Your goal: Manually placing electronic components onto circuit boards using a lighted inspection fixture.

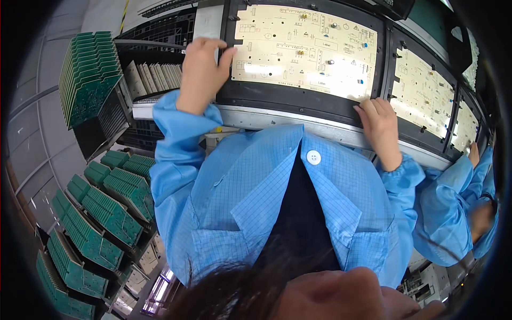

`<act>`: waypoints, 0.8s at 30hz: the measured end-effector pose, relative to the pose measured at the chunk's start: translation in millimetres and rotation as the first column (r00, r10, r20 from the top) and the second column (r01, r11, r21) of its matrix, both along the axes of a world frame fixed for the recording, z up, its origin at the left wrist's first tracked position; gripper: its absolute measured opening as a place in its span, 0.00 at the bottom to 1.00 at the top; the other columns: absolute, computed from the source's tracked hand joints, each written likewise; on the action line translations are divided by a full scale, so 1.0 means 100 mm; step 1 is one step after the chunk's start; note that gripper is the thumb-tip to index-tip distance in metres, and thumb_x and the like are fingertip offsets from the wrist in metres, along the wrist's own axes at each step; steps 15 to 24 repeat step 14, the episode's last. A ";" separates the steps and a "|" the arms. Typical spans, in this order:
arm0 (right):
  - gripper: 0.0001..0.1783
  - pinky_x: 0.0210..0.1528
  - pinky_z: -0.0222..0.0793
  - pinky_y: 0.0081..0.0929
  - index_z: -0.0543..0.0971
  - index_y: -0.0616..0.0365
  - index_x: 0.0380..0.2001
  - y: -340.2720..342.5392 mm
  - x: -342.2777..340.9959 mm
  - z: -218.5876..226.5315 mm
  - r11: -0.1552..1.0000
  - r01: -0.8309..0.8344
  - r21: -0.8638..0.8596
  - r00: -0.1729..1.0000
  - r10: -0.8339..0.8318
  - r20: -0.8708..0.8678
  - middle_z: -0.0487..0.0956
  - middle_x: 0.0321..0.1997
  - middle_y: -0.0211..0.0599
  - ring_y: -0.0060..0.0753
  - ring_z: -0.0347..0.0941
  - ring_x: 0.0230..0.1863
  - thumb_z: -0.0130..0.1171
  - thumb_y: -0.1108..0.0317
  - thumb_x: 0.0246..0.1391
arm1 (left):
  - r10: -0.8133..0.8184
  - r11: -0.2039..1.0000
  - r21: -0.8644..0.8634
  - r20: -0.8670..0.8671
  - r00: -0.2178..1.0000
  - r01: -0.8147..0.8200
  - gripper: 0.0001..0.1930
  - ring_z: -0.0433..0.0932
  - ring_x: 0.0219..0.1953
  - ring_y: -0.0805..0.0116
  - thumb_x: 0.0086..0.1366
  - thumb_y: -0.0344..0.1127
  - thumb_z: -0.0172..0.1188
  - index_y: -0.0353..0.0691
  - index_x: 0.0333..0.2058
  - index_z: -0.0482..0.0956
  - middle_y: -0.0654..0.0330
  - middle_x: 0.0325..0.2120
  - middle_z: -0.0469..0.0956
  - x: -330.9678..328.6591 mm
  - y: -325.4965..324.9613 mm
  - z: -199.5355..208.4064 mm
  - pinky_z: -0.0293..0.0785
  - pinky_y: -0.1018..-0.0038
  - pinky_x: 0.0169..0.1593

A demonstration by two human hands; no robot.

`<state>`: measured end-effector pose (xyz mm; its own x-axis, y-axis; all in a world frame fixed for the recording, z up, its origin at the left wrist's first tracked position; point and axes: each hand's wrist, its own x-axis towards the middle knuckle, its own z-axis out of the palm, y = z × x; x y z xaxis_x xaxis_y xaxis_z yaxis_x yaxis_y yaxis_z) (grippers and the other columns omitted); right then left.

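A pale printed circuit board panel [306,45] with small components lies in a black carrier frame [288,96] in front of me. At the frame's left side is my left hand [202,72], its thumb apart from its bent fingers. The thumb rests against the frame's left bar, and nothing shows between the fingers. My right hand [380,125] is at the near right part of the same frame, by the panel's corner. Its fingers are curled together over the black edge, with the thumb beside them; the fingertips' undersides are hidden.
More framed boards [424,90] continue along the metal rail [288,118] to the right. A co-worker's blue sleeve [445,213] and hand are at the far right. Green circuit boards [90,80] stand in racks at left, with several more stacks [106,197] below. Pale boards [152,77] stand nearby.
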<state>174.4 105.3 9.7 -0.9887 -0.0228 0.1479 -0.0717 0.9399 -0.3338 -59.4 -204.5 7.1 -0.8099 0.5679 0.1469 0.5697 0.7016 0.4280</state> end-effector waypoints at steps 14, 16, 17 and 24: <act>0.08 0.31 0.68 0.41 0.76 0.56 0.35 0.03 -0.03 0.24 0.890 0.406 -0.208 0.908 -0.369 0.197 0.77 0.21 0.44 0.43 0.75 0.25 0.61 0.64 0.59 | 0.171 0.975 0.144 0.007 0.985 -0.170 0.09 0.71 0.45 0.49 0.57 0.30 0.65 0.35 0.37 0.81 0.49 0.40 0.76 0.31 0.08 -0.30 0.69 0.62 0.50; 0.08 0.31 0.68 0.41 0.76 0.56 0.35 0.03 -0.03 0.24 0.890 0.406 -0.208 0.908 -0.369 0.197 0.77 0.21 0.44 0.43 0.75 0.25 0.61 0.64 0.59 | 0.171 0.975 0.144 0.007 0.985 -0.170 0.09 0.71 0.45 0.49 0.57 0.30 0.65 0.35 0.37 0.81 0.49 0.40 0.76 0.31 0.08 -0.30 0.69 0.62 0.50; 0.08 0.31 0.68 0.41 0.76 0.56 0.35 0.03 -0.03 0.24 0.890 0.406 -0.208 0.908 -0.369 0.197 0.77 0.21 0.44 0.43 0.75 0.25 0.61 0.64 0.59 | 0.171 0.975 0.144 0.007 0.985 -0.170 0.09 0.71 0.45 0.49 0.57 0.30 0.65 0.35 0.37 0.81 0.49 0.40 0.76 0.31 0.08 -0.30 0.69 0.62 0.50; 0.08 0.31 0.68 0.41 0.76 0.56 0.35 0.03 -0.03 0.24 0.890 0.406 -0.208 0.908 -0.369 0.197 0.77 0.21 0.44 0.43 0.75 0.25 0.61 0.64 0.59 | 0.171 0.975 0.144 0.007 0.985 -0.170 0.09 0.71 0.45 0.49 0.57 0.30 0.65 0.35 0.37 0.81 0.49 0.40 0.76 0.31 0.08 -0.30 0.69 0.62 0.50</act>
